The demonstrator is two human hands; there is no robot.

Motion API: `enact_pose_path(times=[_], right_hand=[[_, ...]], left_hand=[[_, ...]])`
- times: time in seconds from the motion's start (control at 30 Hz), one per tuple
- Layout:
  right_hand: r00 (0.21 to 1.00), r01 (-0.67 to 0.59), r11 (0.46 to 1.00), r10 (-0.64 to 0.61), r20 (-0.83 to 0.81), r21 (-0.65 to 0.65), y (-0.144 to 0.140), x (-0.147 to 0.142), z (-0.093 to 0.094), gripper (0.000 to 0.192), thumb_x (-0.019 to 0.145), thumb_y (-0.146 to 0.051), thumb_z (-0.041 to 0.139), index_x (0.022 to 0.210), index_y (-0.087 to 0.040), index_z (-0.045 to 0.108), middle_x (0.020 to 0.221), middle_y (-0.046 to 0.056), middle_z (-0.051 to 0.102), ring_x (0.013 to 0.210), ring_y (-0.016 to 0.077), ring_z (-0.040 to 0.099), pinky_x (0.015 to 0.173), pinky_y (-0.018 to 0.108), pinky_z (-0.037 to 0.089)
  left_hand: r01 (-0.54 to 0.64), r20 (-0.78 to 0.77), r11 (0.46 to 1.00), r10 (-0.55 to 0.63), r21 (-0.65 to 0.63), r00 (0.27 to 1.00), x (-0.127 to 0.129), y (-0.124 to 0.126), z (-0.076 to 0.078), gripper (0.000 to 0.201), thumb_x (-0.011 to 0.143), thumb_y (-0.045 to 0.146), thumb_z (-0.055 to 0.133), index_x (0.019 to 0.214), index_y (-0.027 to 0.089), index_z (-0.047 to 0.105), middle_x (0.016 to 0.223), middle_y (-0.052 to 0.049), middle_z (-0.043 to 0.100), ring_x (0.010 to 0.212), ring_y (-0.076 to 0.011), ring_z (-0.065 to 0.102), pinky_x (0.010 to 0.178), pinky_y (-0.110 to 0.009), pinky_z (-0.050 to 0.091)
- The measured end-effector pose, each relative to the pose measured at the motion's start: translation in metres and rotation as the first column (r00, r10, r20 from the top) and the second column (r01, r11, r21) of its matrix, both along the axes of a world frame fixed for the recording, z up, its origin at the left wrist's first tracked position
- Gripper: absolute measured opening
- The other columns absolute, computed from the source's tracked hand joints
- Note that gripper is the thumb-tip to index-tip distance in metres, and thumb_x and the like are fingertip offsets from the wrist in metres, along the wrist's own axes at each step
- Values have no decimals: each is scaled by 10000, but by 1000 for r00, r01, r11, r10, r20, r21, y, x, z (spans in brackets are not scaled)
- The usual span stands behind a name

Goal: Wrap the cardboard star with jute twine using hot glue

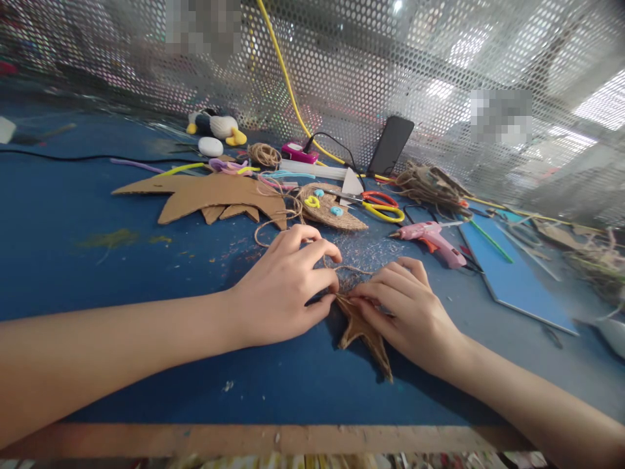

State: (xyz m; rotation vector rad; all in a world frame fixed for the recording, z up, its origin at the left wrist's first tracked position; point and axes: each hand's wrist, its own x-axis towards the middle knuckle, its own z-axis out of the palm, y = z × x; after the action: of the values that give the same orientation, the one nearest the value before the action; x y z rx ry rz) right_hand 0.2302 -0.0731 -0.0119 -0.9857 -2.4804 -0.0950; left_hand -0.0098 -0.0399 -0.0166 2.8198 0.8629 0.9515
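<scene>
Between my hands lies a small cardboard star (362,327) with twine along its edges, one long arm pointing toward me. My right hand (407,309) pinches the star's upper tip between thumb and fingers. My left hand (293,286) is curled at the same tip, thumb and fingertips close together there; exactly what it grips is partly hidden. A strand of jute twine (356,268) loops behind the fingers, running from my left hand toward my right. Just beyond my hands sits a twine-covered piece (336,207) with blue and yellow curls on it.
Larger cardboard cutouts (215,192) lie at left. Orange-and-yellow scissors (383,205), a pink glue gun (432,240) and a blue board (520,277) are at right. A phone (391,144) leans on the perforated metal screen (342,78), near a twine ball (264,156).
</scene>
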Motion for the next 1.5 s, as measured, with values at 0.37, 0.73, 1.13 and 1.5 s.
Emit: enact_pose_path(times=[0.37,0.73,1.13,1.5], right_hand=[[1000,-23,1000,23,-17,6,-2,-1,3,100,970,-148,604,1004,-201,681,851,10,700,778,155,555,871,391,368],[998,-31,999,32,-54,18,-5,1,6,122,940,-118,598,977,-213,666,802,2,699,736,156,593,854,408,374],[998,-52,998,53,-21,25,-5,2,5,98,929,-104,626,973,-187,655,830,-4,700,758,152,567,853,409,358],[999,-50,999,50,-5,20,-4,2,5,95,947,-120,613,987,-189,665,837,0,696,774,153,578,875,411,343]], left_hand=[[-11,-2,1000,11,18,1000,0,0,-1,163,917,183,618,870,204,772,1206,-77,670,1184,-308,459,1043,-509,429],[-13,-19,999,14,30,1000,1,0,1,166,932,195,612,872,200,767,1205,-85,672,1181,-310,462,1039,-517,437],[48,-64,996,-44,70,997,-1,0,-2,195,949,171,577,988,236,757,1262,-71,641,1230,-327,441,1056,-532,421],[92,-70,989,-84,112,994,-3,0,-3,230,929,123,587,1011,257,755,1252,-60,637,1239,-326,434,1053,-511,411]])
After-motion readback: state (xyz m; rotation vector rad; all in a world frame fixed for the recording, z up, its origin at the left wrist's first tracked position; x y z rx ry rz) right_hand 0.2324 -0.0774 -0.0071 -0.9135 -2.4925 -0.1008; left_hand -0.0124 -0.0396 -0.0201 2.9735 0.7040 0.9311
